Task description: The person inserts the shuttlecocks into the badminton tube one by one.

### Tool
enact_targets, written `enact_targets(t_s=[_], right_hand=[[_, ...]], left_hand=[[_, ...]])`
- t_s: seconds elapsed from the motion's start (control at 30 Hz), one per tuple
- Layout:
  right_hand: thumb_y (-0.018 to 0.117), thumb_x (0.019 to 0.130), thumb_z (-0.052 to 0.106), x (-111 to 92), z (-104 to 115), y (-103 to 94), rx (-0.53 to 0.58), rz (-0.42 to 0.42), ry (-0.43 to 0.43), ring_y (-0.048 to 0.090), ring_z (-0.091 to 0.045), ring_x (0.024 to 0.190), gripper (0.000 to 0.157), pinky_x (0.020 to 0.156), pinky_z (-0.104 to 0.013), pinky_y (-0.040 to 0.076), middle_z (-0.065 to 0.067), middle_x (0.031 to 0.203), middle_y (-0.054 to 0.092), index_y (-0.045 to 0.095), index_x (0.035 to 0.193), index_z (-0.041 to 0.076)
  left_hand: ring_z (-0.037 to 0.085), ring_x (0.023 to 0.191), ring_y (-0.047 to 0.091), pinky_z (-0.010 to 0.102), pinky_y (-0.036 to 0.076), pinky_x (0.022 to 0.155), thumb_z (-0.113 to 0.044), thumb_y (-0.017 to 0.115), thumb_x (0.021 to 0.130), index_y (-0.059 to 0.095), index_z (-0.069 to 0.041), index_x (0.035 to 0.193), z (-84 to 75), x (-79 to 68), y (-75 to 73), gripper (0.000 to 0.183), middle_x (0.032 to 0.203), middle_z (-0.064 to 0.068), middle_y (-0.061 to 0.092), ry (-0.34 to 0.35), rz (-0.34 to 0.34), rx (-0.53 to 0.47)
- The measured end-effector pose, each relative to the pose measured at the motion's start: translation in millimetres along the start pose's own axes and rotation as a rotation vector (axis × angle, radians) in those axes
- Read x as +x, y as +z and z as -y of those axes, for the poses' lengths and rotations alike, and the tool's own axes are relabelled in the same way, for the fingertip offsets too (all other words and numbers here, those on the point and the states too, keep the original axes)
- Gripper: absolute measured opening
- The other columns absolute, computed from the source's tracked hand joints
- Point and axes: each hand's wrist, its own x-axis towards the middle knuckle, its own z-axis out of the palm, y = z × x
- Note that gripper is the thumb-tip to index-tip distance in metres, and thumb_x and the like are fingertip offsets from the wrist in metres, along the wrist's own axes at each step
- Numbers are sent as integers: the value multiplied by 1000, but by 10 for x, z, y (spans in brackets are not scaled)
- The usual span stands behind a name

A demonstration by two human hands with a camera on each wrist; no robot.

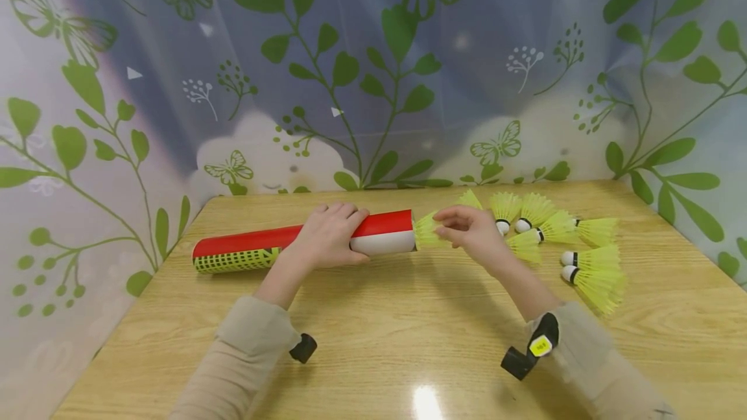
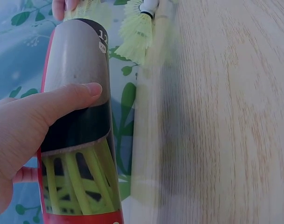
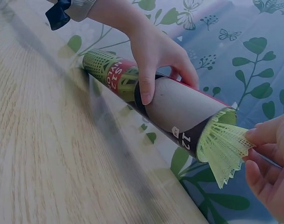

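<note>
A long shuttlecock tube (image 1: 382, 232), red, white and patterned yellow-green, lies sideways over the table. My left hand (image 1: 328, 235) grips it around its middle, with the thumb (image 2: 88, 91) across the pale band in the left wrist view. At the tube's right-hand mouth, a yellow shuttlecock (image 3: 223, 147) sits partly inside, its skirt flaring out. My right hand (image 1: 469, 232) pinches the skirt's edge between thumb and fingers, as the right wrist view shows. The shuttlecock's cork end is hidden inside the tube.
Several loose yellow shuttlecocks (image 1: 557, 225) with white tips lie on the wooden table (image 1: 373, 342), behind and right of my right hand. Two of them (image 1: 598, 277) are nearer the right side. A leaf-patterned curtain (image 1: 362, 70) hangs along the table's back edge.
</note>
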Motion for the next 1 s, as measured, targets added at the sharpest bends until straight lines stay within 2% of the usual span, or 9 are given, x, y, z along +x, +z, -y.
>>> enact_targets(t_s=[0.13, 0.43, 0.57, 0.73, 0.83, 1.0], right_hand=[[64, 87, 10, 18, -4, 65, 23, 8, 24, 60, -26, 87, 29, 69, -35, 49, -8, 93, 65, 60, 114, 0], [65, 85, 5, 56, -27, 169, 147, -7, 65, 61, -18, 75, 27, 64, -30, 50, -3, 83, 66, 55, 107, -6], [65, 86, 10, 51, -40, 173, 97, -15, 71, 61, -14, 75, 25, 63, -30, 49, -8, 88, 68, 60, 105, -5], [64, 87, 12, 32, -67, 167, 37, -24, 67, 53, -15, 67, 22, 58, -32, 46, -5, 84, 66, 66, 103, -3], [63, 88, 9, 29, -74, 172, 50, -13, 57, 57, -17, 69, 22, 63, -36, 50, -3, 81, 64, 66, 104, -5], [63, 87, 8, 36, -80, 201, 61, 14, 69, 63, -27, 80, 24, 76, -42, 51, -13, 90, 67, 65, 105, -7]], left_hand=[[22, 102, 51, 39, 41, 83, -54, 71, 70, 54, -11, 125, -1, -4, 7, 72, 112, 4, 57, 4, -5, 3], [23, 102, 50, 39, 41, 82, -54, 71, 70, 54, -10, 125, -2, -4, 18, 72, 112, 4, 56, 23, -11, 9], [23, 103, 50, 40, 40, 84, -54, 71, 70, 53, -10, 126, 0, 2, 24, 73, 113, 4, 56, 17, -6, 4], [23, 103, 50, 41, 40, 85, -55, 70, 71, 53, -10, 126, 2, 9, 31, 73, 113, 4, 56, 17, -3, 12], [23, 103, 51, 41, 40, 85, -55, 70, 71, 53, -10, 126, 3, 11, 33, 73, 113, 4, 56, 21, -4, 18], [23, 103, 51, 41, 40, 85, -56, 70, 71, 53, -10, 126, 2, 12, 38, 74, 113, 4, 56, 30, -8, 26]])
